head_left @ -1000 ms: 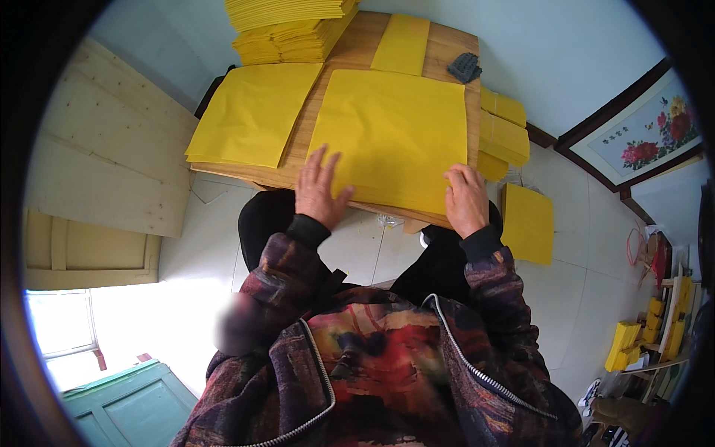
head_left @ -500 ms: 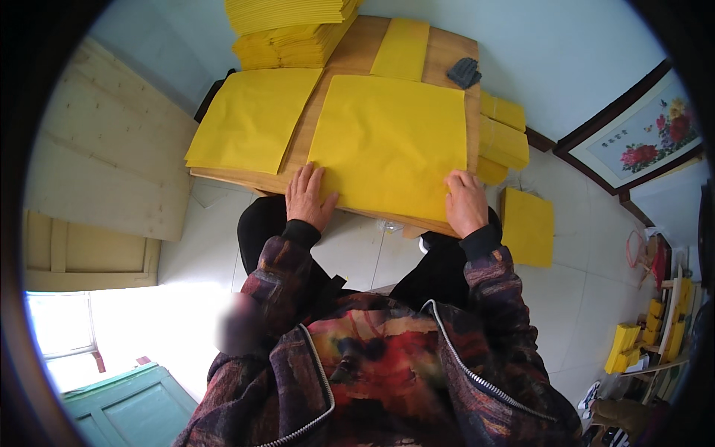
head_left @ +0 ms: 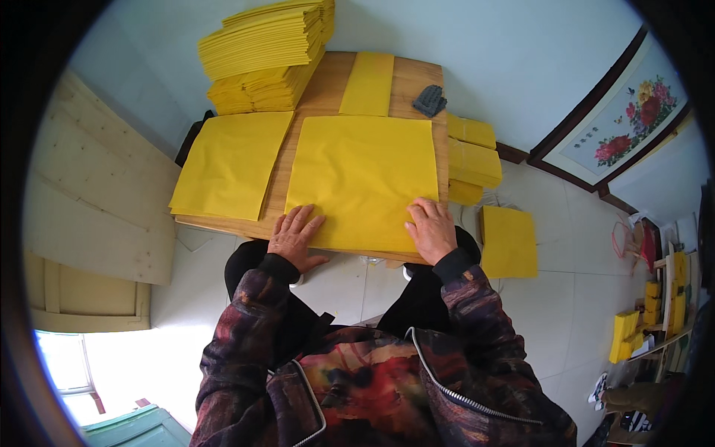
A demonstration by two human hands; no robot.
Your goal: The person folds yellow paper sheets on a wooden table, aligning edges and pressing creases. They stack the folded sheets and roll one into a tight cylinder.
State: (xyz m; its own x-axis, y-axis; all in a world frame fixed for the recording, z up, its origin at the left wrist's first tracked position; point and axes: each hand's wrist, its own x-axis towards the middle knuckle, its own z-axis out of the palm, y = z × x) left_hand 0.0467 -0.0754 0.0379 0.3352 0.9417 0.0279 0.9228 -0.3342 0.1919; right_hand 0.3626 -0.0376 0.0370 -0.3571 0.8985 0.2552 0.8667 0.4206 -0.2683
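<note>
A large yellow sheet point(head_left: 361, 160), with faint creases, lies flat on the wooden table point(head_left: 417, 71) in front of me. At its near left corner my left hand point(head_left: 296, 237) rests with fingers spread, fingertips on the sheet and thumb near the table edge. Over the near right corner sits my right hand point(head_left: 432, 229), its fingers bent a little and touching the sheet, the thumb apart from them. Neither hand visibly holds anything. To the left lie more yellow sheets point(head_left: 232, 165), in a thin layer. A narrow yellow strip point(head_left: 366, 83) lies beyond the large sheet.
A tall stack of folded yellow pieces point(head_left: 257, 48) stands at the far left of the table. A dark grey bunched cloth item point(head_left: 430, 100) lies at the far right. Yellow bundles point(head_left: 474, 162) and another yellow stack point(head_left: 509, 242) are beside the table's right side. A framed flower picture point(head_left: 618, 112) leans by the wall.
The view has shifted, so the table appears lower. My left hand's fingers are spread wider, and my right hand's fingers look less curled on the sheet. The sheet stays in place on the table.
</note>
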